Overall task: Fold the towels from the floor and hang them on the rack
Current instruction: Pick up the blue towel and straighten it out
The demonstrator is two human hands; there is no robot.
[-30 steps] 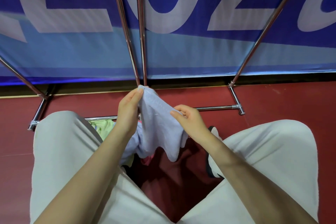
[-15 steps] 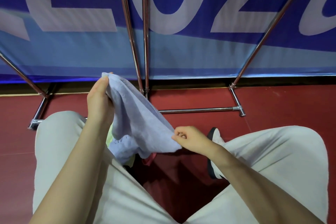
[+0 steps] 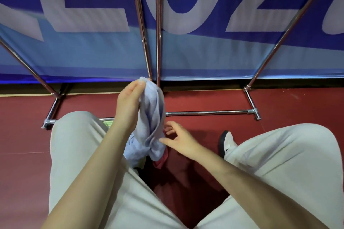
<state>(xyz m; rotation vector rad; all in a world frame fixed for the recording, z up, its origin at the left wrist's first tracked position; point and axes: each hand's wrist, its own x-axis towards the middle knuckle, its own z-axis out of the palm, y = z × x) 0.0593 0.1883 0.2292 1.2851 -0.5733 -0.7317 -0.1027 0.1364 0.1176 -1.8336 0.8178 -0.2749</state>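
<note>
A pale lavender towel (image 3: 151, 115) is hanging bunched in long vertical folds from the left hand (image 3: 128, 106), which is pinching its top corner between thumb and fingertips, raised just in front of the two central upright poles of the rack (image 3: 157, 24). The towel's lower end is drooping down between the two hands, and its bottom edge is lying beside the right hand (image 3: 181, 140). That right hand is gripping nothing: its fingers are spread and loosely bent, with the thumb and forefinger tips touching or nearly touching the towel's lower folds; which of the two I cannot tell.

Below the left hand, behind the hanging cloth, more light blue fabric (image 3: 133, 151) is piling on the floor, and a pink towel (image 3: 161, 160) is peeking out just under the right hand's wrist side. A strip of green cloth (image 3: 108, 123) is showing beside the left forearm, against the rack's low horizontal bar (image 3: 206, 112), which is running on beyond the right hand to a chrome foot.

The person is crouching, with knees in light beige trousers (image 3: 279, 163) spreading outside both forearms, and a black-and-white shoe (image 3: 227, 142) is resting to the right of the right hand on the red floor (image 3: 204, 98). Beyond both hands a blue banner (image 3: 204, 55) with large pale letters is standing behind the rack's slanting poles.
</note>
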